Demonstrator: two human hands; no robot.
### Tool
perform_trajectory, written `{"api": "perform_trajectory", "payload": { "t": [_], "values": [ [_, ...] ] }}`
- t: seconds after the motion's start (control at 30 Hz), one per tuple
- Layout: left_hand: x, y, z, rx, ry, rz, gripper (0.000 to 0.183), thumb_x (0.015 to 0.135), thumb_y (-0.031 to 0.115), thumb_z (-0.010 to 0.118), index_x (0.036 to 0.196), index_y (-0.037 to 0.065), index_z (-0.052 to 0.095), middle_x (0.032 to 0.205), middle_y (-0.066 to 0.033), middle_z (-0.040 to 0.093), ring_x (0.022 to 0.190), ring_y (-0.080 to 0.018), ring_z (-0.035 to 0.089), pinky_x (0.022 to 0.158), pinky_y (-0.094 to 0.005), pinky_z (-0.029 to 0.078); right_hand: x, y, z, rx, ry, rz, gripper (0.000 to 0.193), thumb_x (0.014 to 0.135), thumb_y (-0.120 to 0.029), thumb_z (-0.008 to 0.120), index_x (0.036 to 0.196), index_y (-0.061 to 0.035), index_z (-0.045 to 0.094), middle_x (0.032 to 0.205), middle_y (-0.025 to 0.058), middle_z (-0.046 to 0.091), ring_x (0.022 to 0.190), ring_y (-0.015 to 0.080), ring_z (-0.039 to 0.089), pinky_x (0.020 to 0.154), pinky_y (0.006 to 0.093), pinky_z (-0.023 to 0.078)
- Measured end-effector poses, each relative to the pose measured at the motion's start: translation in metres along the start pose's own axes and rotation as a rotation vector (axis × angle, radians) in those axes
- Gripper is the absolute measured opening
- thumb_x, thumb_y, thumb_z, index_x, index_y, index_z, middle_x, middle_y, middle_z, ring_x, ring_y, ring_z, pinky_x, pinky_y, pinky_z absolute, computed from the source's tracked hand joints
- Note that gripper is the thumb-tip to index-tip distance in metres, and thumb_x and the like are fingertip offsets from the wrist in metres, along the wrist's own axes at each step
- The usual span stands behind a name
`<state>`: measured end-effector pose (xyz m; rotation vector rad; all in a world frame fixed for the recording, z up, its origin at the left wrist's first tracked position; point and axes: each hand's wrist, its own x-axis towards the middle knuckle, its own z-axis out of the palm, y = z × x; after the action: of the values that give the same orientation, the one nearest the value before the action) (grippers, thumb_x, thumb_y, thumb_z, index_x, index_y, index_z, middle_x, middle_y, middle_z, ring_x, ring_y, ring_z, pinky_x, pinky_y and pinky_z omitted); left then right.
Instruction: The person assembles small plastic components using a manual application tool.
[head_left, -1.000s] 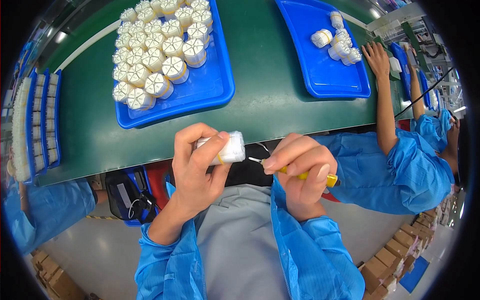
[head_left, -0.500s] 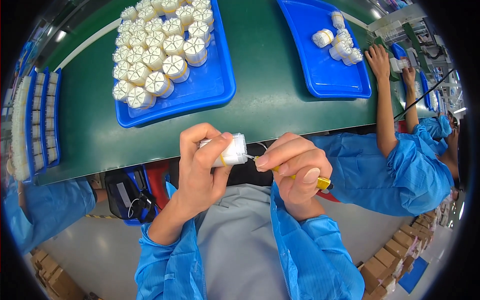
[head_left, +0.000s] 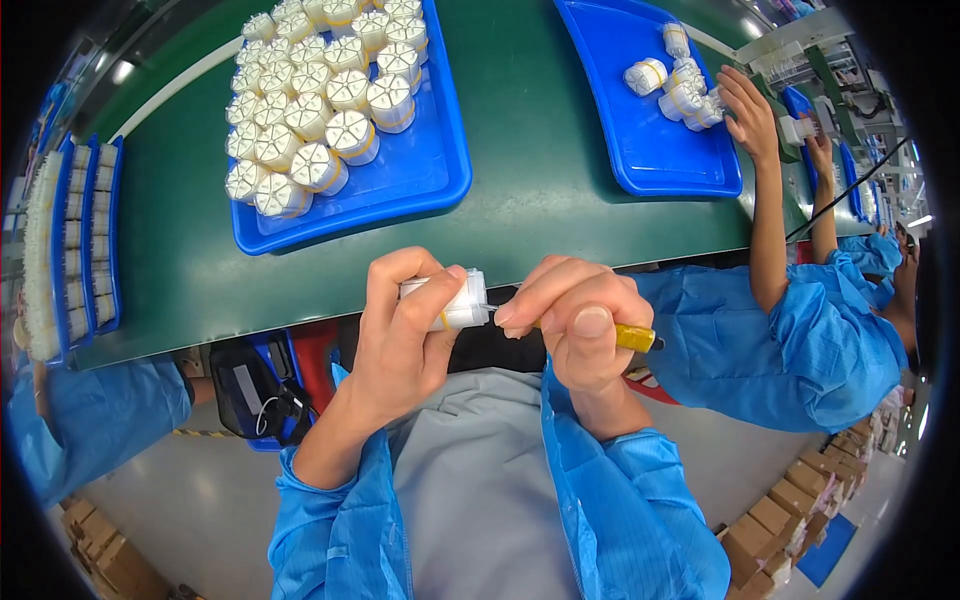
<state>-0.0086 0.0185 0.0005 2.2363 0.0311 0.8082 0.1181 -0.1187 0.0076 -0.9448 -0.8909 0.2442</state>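
White cylinder [head_left: 464, 306] is clamped in my left hand [head_left: 402, 335], apparently steadied for the yellow tool [head_left: 634, 338] my right hand [head_left: 582, 318] pinches.

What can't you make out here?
Head view:
White yellow-banded cylinder: left end behind left hand.
Slim yellow-handled tool: middle inside right hand.
Its thin shaft: contact with the cylinder too small to judge.
Left blue rectangular tray: far rim cut off by top edge.
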Motion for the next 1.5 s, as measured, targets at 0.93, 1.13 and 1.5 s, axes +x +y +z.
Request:
{"api": "perform_trajectory", "payload": {
  "t": [0.93, 1.13, 1.5],
  "values": [
    [-0.010, 0.010, 0.000, -1.019, 0.096, -0.677, 0.041, 0.094, 0.026, 0.064, 0.120, -0.003, 0.049, 0.103, -0.0143, 0.065, 0.086, -0.0170, 0.067, 0.075, -0.0309, 0.056, -0.014, 0.028, -0.023, 0.183, 0.312, 0.180, 0.035, 0.102, -0.019, 0.042, 0.076, 0.0013, 0.053, 0.080, 0.0242, 0.067, 0.057, 0.0216, 0.062, 0.054, 0.0317, 0.054],
    [-0.010, 0.011, -0.001, -1.028, 0.078, -0.734, 0.042, 0.096, 0.030, 0.061, 0.119, -0.003, 0.049, 0.100, -0.0156, 0.066, 0.082, -0.0178, 0.068, 0.072, -0.0310, 0.057, -0.014, 0.028, -0.023, 0.180, 0.313, 0.191, 0.034, 0.102, -0.018, 0.042, 0.076, 0.0016, 0.053, 0.080, 0.0243, 0.067, 0.057, 0.0214, 0.062, 0.054, 0.0315, 0.054],
    [-0.008, 0.011, -0.002, -1.033, 0.057, -0.741, 0.041, 0.097, 0.030, 0.060, 0.119, -0.003, 0.049, 0.099, -0.0160, 0.066, 0.081, -0.0178, 0.068, 0.071, -0.0312, 0.057, -0.012, 0.028, -0.023, 0.179, 0.311, 0.184, 0.035, 0.103, -0.019, 0.043, 0.076, 0.0014, 0.053, 0.081, 0.0239, 0.067, 0.058, 0.0214, 0.063, 0.054, 0.0314, 0.054]
  ]
}}
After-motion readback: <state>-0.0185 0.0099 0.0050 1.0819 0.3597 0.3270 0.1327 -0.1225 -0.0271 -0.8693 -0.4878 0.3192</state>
